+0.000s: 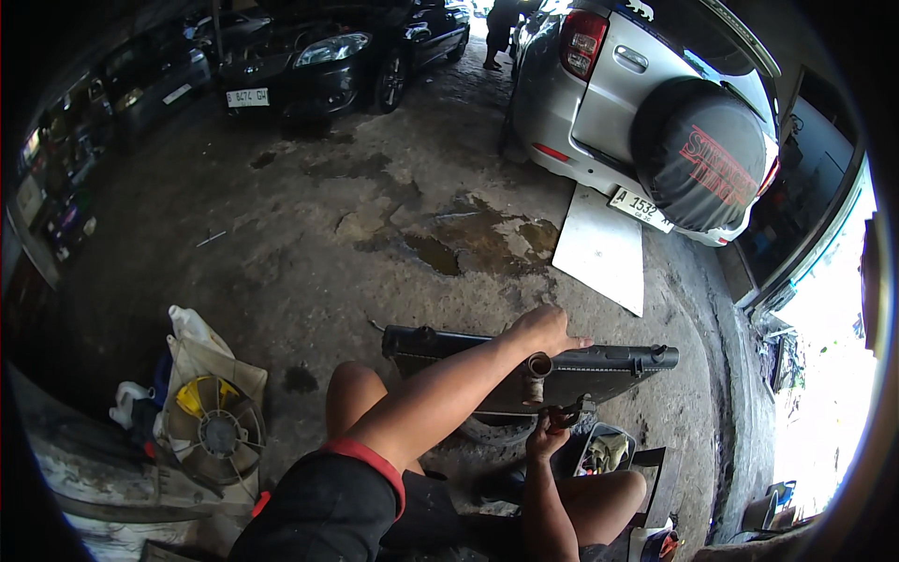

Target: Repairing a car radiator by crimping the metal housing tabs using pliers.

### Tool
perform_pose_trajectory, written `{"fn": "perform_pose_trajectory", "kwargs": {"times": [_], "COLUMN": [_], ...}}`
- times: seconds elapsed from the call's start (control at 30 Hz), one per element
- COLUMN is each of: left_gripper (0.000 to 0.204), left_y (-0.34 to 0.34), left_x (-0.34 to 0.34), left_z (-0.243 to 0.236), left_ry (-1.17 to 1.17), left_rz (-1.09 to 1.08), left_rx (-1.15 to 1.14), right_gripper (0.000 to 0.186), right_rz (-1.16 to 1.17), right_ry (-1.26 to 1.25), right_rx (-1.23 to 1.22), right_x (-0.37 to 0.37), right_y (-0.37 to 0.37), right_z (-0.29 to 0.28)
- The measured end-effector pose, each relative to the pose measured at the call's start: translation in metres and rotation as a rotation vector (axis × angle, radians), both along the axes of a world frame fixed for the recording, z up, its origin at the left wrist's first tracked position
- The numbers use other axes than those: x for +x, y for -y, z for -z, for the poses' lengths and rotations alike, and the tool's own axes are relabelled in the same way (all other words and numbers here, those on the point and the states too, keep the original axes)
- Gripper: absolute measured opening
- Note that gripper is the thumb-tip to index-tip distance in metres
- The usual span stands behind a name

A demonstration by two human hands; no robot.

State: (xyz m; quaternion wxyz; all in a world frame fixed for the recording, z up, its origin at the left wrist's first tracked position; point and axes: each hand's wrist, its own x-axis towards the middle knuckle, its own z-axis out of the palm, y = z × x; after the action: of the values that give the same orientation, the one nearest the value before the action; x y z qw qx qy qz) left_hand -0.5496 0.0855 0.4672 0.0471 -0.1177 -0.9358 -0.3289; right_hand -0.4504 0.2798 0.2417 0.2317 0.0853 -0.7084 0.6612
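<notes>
A car radiator (599, 382) with a black tank along its upper edge stands tilted on the ground in front of my legs. My left hand (546, 330) reaches across and grips that upper edge, thumb stretched along the tank. Below it, a brownish, worn pipe neck (533, 384) with a round open mouth stands out on my side of the radiator. Closed just under the neck, my right hand (543, 438) holds a dark metal tool (579, 410), apparently pliers; its jaws are hard to make out. A dark round shape lies partly hidden under the radiator.
A radiator fan (215, 433) in its shroud lies at left, beside white plastic containers (131, 405). A tray (605, 451) of rags and small items sits by my right knee. A white board (601, 251) lies behind a silver car (599, 112); a black car (328, 70) stands farther back.
</notes>
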Motion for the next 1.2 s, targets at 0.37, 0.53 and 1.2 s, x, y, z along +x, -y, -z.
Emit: {"fn": "perform_pose_trajectory", "kwargs": {"times": [0.37, 0.53, 1.2], "left_gripper": [0.082, 0.083, 0.085], "left_y": [-0.039, -0.037, -0.037], "left_x": [0.008, -0.001, -0.015], "left_z": [-0.015, -0.012, -0.008], "left_ry": [0.101, 0.113, 0.086], "left_rz": [0.013, 0.013, 0.002], "left_rx": [-0.029, -0.053, -0.030], "right_gripper": [0.015, 0.013, 0.009], "right_rz": [0.015, 0.000, -0.004], "right_ry": [-0.049, -0.047, 0.058], "right_rx": [-0.018, 0.049, -0.009], "right_x": [0.009, 0.007, 0.004], "right_y": [0.004, 0.000, 0.017], "right_z": [-0.004, 0.002, 0.010]}}
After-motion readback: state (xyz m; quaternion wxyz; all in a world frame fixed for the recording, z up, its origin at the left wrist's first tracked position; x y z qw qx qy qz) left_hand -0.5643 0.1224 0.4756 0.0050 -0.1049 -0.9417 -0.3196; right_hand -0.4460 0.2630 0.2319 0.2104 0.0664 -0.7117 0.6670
